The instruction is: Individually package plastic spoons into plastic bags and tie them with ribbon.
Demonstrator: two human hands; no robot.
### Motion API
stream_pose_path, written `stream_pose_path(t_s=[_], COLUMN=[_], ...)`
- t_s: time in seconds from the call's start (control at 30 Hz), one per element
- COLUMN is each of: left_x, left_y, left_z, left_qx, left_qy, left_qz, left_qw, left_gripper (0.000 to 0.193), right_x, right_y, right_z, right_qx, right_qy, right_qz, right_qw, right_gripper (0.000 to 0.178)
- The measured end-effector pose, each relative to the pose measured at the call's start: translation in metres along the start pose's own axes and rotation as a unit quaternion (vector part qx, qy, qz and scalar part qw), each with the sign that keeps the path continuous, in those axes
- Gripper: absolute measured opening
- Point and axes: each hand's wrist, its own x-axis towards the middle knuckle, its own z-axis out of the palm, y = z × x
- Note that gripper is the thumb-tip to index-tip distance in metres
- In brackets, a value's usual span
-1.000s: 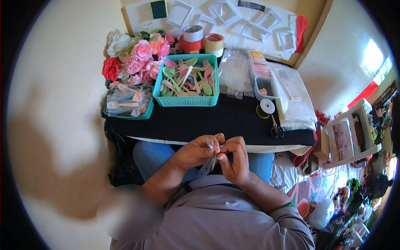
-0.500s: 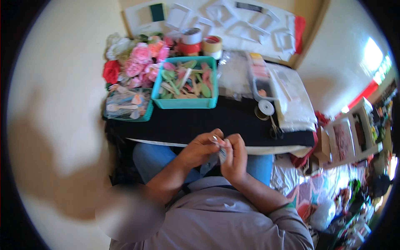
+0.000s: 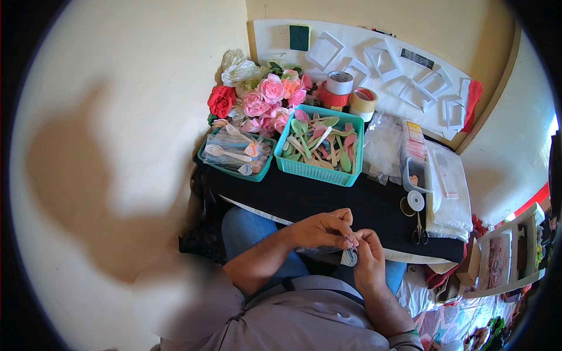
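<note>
Above my lap, at the table's near edge, my left hand [image 3: 325,230] and my right hand [image 3: 370,257] meet fingertip to fingertip. Both pinch the top of a small clear plastic packet with a pale round tag [image 3: 349,258] hanging below the fingers. What the packet holds is hidden. Beyond the hands, a teal basket [image 3: 319,174] holds many green, pink and cream spoons and forks. To its left, a smaller teal basket [image 3: 268,167] contains bagged cutlery with similar round tags; a white fork [image 3: 227,154] lies on top.
Artificial flowers [image 3: 257,99] and stacked tape rolls [image 3: 338,88] stand behind the baskets. Rightward lie clear plastic bags [image 3: 383,146], a small clear tub [image 3: 417,181], a ribbon spool [image 3: 415,200], black-handled scissors [image 3: 420,234] and white plastic sheets [image 3: 449,199]. White frames [image 3: 383,61] rest on a board behind.
The view has swung left, so the table appears farther right and lower. My left fingers have shifted over the packet's top, and its round tag now shows plainly below.
</note>
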Motion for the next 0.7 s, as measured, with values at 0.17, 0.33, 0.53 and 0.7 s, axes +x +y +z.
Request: stream_pose_path(t_s=[0.17, 0.33, 0.53, 0.7], left_x=[-0.002, -0.002, -0.001, 0.003], left_y=[-0.005, -0.003, -0.01, -0.018], left_z=[-0.005, -0.005, 0.001, 0.001], left_qx=[-0.108, -0.232, -0.28, -0.243], left_qy=[0.014, -0.024, -0.008, 0.013], left_qz=[0.012, 0.061, 0.041, 0.054], left_qw=[0.994, 0.971, 0.959, 0.969], left_gripper=[0.014, 0.014, 0.017, 0.018], right_x=[-0.004, 0.005, 0.013, 0.015], right_y=[-0.009, -0.004, 0.003, 0.017], right_z=[0.007, 0.0, 0.003, 0.001], right_qx=[-0.116, -0.159, -0.174, -0.1], right_qy=[-0.023, -0.13, -0.14, -0.13], right_qz=[-0.079, -0.169, -0.211, -0.195], right_qw=[0.99, 0.964, 0.951, 0.967], right_gripper=[0.019, 0.027, 0.028, 0.019])
